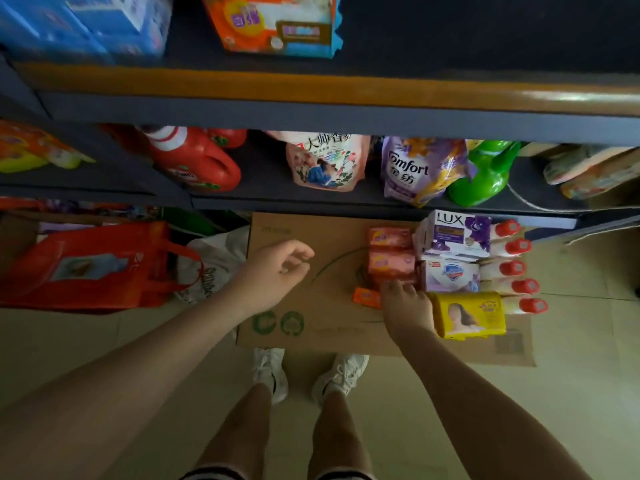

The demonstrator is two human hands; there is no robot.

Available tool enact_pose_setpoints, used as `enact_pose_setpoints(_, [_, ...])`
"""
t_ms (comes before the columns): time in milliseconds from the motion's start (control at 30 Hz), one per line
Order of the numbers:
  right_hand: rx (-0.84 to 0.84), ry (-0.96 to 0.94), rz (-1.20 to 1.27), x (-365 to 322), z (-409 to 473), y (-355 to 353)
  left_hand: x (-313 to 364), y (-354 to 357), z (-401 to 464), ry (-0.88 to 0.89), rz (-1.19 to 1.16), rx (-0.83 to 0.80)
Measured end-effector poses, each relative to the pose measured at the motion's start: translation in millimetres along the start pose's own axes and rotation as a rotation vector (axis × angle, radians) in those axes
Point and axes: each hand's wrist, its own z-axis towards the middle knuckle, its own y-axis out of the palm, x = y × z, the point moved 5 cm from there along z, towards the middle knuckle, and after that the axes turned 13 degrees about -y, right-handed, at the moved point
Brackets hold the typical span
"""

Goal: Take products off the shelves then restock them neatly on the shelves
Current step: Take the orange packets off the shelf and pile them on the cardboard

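Observation:
A flat cardboard sheet (311, 237) lies on the floor under the shelves. Soap packs sit on it: two pink bars (390, 251), a small orange pack (366, 296), a yellow pack (471, 315), a white Safeguard pack (450, 274) and a purple LUX box (453, 233). Red-capped white bottles (516, 268) lie in a row at the right. My right hand (407, 306) reaches down among the soaps, fingertips touching a pink bar beside the orange pack. My left hand (277, 268) hovers over bare cardboard, fingers loosely curled, holding nothing.
The shelf above holds a red detergent jug (194, 161), a pink pouch (325, 161), a purple Comfort pouch (412, 171) and a green bottle (485, 174). A red bag (90, 265) stands at the left. My feet (308, 372) stand by the cardboard's near edge.

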Motion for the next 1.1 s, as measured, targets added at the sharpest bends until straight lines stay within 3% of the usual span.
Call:
enact_pose_setpoints(167, [0.054,-0.014,-0.048,6,15,15,-4,-33,4,0.037,-0.004,0.081])
enact_pose_setpoints(333, [-0.049,-0.104,-0.052,0,10,18,2,-45,2,0.091,0.021,0.073])
enact_pose_setpoints(567, [-0.044,0.023,0.002,6,13,2,5,-32,6,0.087,0.026,0.033])
enact_pose_setpoints(667, [0.168,-0.008,0.14,2,16,-52,13,-42,-3,0.118,-0.011,0.052])
enact_pose_setpoints(800, [0.795,-0.249,0.293,-28,-3,-187,32,-75,-17,0.191,-0.05,0.099])
enact_pose_setpoints(867, [0.995,-0.349,0.318,-45,-12,-250,43,-96,-21,0.235,-0.1,0.142])
enact_pose_setpoints(933, [1.075,-0.348,0.271,-55,-6,-295,53,-117,-24,0.263,-0.138,0.203])
enact_pose_setpoints(1000, [1.049,-0.289,0.207,-59,14,-325,60,-136,-25,0.296,-0.163,0.263])
enact_pose_setpoints(1100, [0.782,-0.201,0.189,-60,53,-348,69,-164,-30,0.374,-0.147,0.38])
